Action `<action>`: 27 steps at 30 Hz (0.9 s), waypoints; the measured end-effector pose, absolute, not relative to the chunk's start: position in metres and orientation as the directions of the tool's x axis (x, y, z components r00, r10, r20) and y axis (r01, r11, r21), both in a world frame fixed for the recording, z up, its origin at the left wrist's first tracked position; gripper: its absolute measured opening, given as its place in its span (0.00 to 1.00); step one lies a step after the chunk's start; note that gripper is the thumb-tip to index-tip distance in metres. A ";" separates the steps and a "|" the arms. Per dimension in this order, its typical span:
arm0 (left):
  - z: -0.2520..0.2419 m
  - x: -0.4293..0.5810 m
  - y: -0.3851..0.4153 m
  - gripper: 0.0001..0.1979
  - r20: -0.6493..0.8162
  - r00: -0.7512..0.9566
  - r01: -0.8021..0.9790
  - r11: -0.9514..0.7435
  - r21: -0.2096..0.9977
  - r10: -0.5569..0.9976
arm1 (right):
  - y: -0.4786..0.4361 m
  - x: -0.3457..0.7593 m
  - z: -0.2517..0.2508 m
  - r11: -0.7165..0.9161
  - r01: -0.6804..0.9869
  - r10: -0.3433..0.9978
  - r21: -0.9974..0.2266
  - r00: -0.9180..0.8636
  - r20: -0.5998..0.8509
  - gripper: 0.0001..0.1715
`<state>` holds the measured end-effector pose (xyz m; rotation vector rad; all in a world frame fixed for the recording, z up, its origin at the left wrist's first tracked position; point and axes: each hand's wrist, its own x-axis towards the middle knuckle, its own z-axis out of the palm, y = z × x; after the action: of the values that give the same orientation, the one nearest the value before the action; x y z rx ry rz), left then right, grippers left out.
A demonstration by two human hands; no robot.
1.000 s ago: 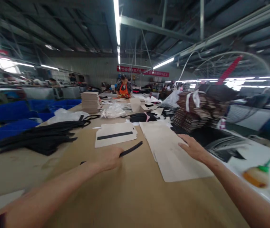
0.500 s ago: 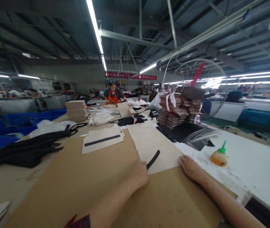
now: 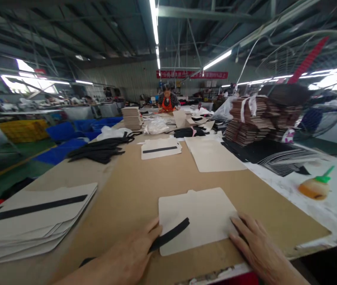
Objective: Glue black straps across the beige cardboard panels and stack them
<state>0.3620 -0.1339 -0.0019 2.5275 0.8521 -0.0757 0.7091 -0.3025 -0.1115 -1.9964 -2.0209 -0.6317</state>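
Note:
A beige sheet (image 3: 198,221) with rounded corners lies on the brown board right in front of me. My left hand (image 3: 135,245) is at its left edge, closed round a black strip (image 3: 173,234). One end of this strip curves over the sheet; the other runs back under the hand, partly hidden. My right hand (image 3: 253,241) holds the sheet's right edge between thumb and fingers. Farther back lie another beige sheet with a straight black strip on it (image 3: 160,149) and more plain beige sheets (image 3: 216,158).
Stacked beige sheets with black strips (image 3: 38,209) lie at left. Black strips (image 3: 97,149) are heaped behind them. At right stand an orange glue bottle with a green nozzle (image 3: 315,188), black sheets (image 3: 278,156) and brown bundles (image 3: 248,120). A co-worker (image 3: 167,101) is at the far end.
Both hands have come nearer to me, and a beige sheet now lies between them, apart from the sheets farther back. The black strip has stayed in my left hand. The view has turned left.

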 end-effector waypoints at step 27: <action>0.014 0.337 -0.176 0.28 -0.493 0.741 0.454 0.200 0.868 0.456 | -0.217 0.552 -0.015 0.283 0.662 0.910 -0.694 0.043 0.412 0.22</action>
<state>0.3368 -0.1762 0.0145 1.4169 0.8057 0.0016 0.5524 -0.2172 -0.0148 -1.4506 -1.6885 0.3615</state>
